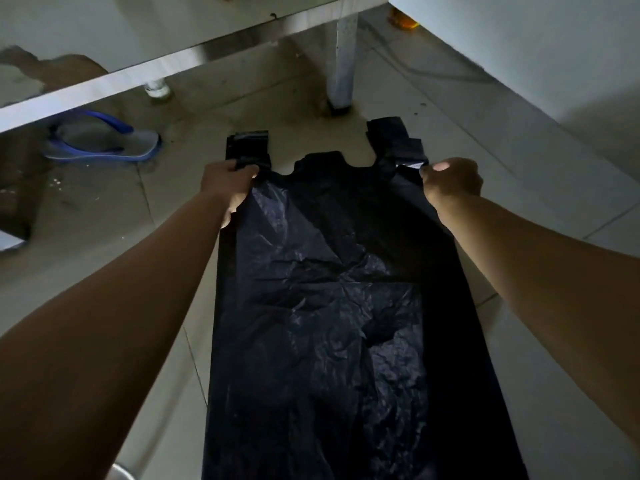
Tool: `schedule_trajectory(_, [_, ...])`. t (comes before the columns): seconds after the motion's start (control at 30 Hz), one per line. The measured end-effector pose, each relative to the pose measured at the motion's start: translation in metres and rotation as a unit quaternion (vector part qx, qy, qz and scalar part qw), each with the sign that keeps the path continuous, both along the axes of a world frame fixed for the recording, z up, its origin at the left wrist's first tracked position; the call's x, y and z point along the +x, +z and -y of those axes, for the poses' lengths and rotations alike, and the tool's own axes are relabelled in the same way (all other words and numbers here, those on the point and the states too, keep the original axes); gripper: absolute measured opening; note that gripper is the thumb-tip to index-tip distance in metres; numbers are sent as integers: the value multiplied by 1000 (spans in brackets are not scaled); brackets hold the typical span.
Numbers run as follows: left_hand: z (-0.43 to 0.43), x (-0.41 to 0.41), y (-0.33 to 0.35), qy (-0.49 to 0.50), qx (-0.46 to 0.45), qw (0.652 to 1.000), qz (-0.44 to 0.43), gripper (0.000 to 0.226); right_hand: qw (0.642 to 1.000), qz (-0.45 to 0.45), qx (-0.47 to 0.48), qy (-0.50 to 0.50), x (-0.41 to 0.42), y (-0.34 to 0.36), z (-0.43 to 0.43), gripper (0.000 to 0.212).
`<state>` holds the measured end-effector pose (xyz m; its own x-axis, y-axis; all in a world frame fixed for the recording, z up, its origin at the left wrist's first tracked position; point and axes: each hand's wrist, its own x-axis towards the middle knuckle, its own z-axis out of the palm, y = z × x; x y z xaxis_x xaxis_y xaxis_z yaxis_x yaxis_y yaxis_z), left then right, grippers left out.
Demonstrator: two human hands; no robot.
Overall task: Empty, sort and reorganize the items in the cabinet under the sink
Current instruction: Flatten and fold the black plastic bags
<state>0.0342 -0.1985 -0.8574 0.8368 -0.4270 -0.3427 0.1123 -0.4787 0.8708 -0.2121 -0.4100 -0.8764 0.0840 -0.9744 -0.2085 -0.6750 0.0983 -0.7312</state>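
Observation:
A large black plastic bag [332, 306] with two handle loops lies stretched out flat over the tiled floor, running from the middle of the view down to the bottom edge. My left hand [228, 183] grips the bag at the base of its left handle. My right hand [452, 181] pinches the bag at the base of its right handle. Both arms are stretched forward, one on each side of the bag. The bag looks flat and crumpled, and nothing shows inside it.
A steel table or sink frame [145, 71] crosses the top left, with a metal leg [341, 64] just beyond the bag. A blue and grey flip-flop [104, 142] lies under it on the wet-looking floor. A white wall [554, 64] rises at right.

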Motion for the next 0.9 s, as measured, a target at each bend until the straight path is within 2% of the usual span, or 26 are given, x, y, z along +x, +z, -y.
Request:
schedule_trajectory(0.13, [-2, 21, 7, 6, -7, 999, 46, 28, 998, 2, -53, 36, 19, 15, 0, 30])
schedule_trajectory(0.27, [2, 41, 14, 15, -24, 999, 39, 38, 995, 21, -70, 62, 40, 23, 3, 26])
schedule_trajectory(0.5, [-8, 40, 12, 17, -31, 999, 16, 67, 995, 4, -45, 93, 38, 5, -2, 45])
schedule_trajectory(0.57, [-9, 39, 10, 8, -26, 999, 27, 65, 996, 1, -33, 86, 38, 5, 2, 44])
schedule_trajectory(0.63, [-8, 38, 10, 10, -18, 999, 48, 53, 997, -12, -23, 77, 39, 7, 7, 46])
schedule_trajectory(0.73, [-1, 39, 9, -25, -6, 997, 67, 34, 997, -45, -20, 64, 46, -1, 23, 80])
schedule_trajectory(0.8, [2, 41, 5, -56, 10, 996, 74, 36, 997, -49, -14, 50, 51, -5, 30, 91])
schedule_trajectory(0.83, [4, 43, 3, -71, 18, 994, 77, 40, 998, -36, -9, 48, 52, 1, 27, 85])
schedule_trajectory(0.9, [6, 43, 3, -98, 30, 991, 84, 48, 999, 1, -4, 47, 52, 11, 22, 59])
